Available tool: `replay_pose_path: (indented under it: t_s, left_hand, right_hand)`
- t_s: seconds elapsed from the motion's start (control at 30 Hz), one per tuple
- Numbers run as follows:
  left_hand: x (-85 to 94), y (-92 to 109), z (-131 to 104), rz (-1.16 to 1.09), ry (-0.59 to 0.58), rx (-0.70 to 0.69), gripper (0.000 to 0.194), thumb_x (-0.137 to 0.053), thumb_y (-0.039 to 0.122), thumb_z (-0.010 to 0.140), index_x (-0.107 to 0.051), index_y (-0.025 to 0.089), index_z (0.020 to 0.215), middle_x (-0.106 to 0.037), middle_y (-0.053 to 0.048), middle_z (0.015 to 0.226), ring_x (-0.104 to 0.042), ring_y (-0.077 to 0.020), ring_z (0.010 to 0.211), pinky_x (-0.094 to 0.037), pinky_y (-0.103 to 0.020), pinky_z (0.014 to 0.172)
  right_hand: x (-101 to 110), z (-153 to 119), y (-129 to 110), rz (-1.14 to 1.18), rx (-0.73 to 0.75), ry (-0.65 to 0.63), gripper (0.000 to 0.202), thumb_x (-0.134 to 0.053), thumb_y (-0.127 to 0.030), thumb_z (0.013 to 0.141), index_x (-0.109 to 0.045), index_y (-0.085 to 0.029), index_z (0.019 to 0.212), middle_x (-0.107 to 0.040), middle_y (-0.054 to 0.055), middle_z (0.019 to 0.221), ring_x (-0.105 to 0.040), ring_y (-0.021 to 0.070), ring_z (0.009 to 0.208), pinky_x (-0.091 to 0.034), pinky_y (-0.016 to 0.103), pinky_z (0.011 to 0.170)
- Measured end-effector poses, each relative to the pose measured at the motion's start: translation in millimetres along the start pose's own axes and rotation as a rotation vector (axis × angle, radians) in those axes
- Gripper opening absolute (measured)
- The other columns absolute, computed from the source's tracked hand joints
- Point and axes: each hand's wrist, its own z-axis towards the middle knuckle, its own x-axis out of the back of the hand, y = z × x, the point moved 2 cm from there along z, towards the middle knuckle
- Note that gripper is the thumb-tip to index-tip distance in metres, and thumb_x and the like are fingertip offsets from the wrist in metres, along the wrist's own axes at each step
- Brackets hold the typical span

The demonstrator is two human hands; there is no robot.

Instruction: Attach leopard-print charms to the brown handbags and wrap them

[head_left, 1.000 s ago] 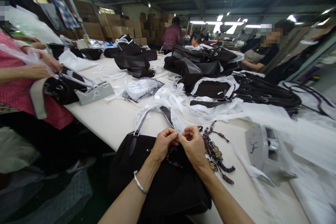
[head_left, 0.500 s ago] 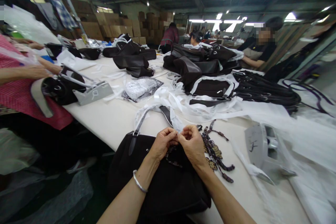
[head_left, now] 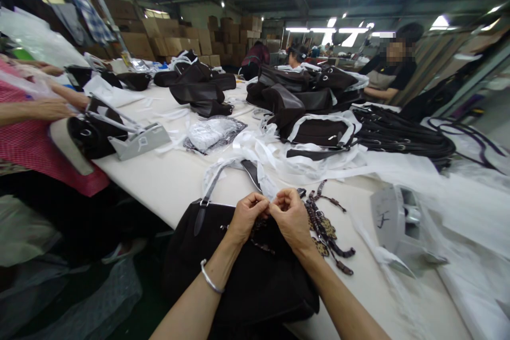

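A dark handbag (head_left: 239, 287) lies at the table's near edge, its handle (head_left: 215, 183) partly wrapped in white film. Above its top edge, my left hand (head_left: 247, 218) pinches with thumb and forefinger, fingertips meeting those of my right hand (head_left: 290, 218). The right is closed in a pinch too. What sits between the fingertips is too small to make out. Below them a dark beaded charm (head_left: 263, 244) hangs against the bag's front, partly hidden by my left hand. Right of my right hand lies a heap of similar charms (head_left: 324, 228) with braided cords and patterned flower shapes.
A grey tape dispenser (head_left: 394, 223) stands at the right, another dispenser (head_left: 141, 141) at the left. White wrapping strips (head_left: 274, 156) and dark bags (head_left: 287, 101) cover the table beyond. A co-worker in a pink checked garment (head_left: 24, 127) handles a bag at the left.
My hands keep nearly the same pinched pose above the bag. The view has shifted very slightly. At the right, the co-worker's head and arm have moved a little.
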Motion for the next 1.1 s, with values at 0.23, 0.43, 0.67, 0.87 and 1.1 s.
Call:
replay_pose_path:
  t_s: [0.23,0.43,0.67,0.87,1.1]
  left_hand:
    - [-0.4,5.4,-3.9,0.216,0.015,-0.109,0.020,-0.069,0.033,0.081,-0.064,0.015,0.076,-0.059,0.002,0.069,-0.051,-0.0115,0.066,-0.041,-0.021,0.065]
    - [-2.0,7.1,-3.0,0.293,-0.014,-0.086,0.022,-0.067,0.035,0.082,-0.063,0.015,0.074,-0.059,0.002,0.066,-0.053,-0.0117,0.064,-0.042,-0.022,0.064]
    - [26.8,46.2,-12.7,0.671,-0.041,-0.127,0.034,-0.054,0.038,0.089,-0.067,0.017,0.112,-0.070,-0.007,0.109,-0.063,-0.0214,0.103,-0.045,-0.031,0.093]
    - [31.2,27.0,-18.8,1.101,-0.160,-0.104,0.049,-0.066,0.042,0.081,-0.062,0.018,0.124,-0.066,-0.011,0.121,-0.059,-0.0283,0.113,-0.042,-0.038,0.102]
    - [14.3,14.4,-8.8,1.189,-0.151,-0.102,0.041,-0.072,0.024,0.071,-0.065,0.017,0.111,-0.066,-0.010,0.110,-0.058,-0.0282,0.106,-0.043,-0.037,0.094]
  right_hand:
    - [3.1,0.1,4.8,-0.025,0.027,-0.049,0.017,-0.060,-0.020,0.074,-0.050,-0.021,0.088,-0.061,-0.003,0.071,-0.059,0.0139,0.061,-0.046,0.026,0.062]
    - [2.8,-0.7,10.9,0.025,0.019,-0.068,0.019,-0.061,-0.023,0.076,-0.050,-0.021,0.090,-0.061,-0.002,0.073,-0.059,0.0143,0.064,-0.047,0.027,0.065]
    - [32.2,8.5,-14.3,0.040,-0.041,-0.435,0.019,-0.065,-0.031,0.077,-0.065,-0.018,0.091,-0.066,0.000,0.079,-0.060,0.0138,0.071,-0.047,0.025,0.068]
    - [52.7,3.9,-41.0,0.006,-0.149,-0.272,0.021,-0.062,-0.037,0.081,-0.066,-0.017,0.082,-0.067,0.001,0.069,-0.060,0.0127,0.059,-0.047,0.023,0.053]
    - [36.1,-39.7,-32.6,0.093,-0.431,-0.526,0.015,-0.061,-0.031,0.077,-0.061,-0.016,0.077,-0.068,0.004,0.070,-0.065,0.0147,0.058,-0.054,0.025,0.050]
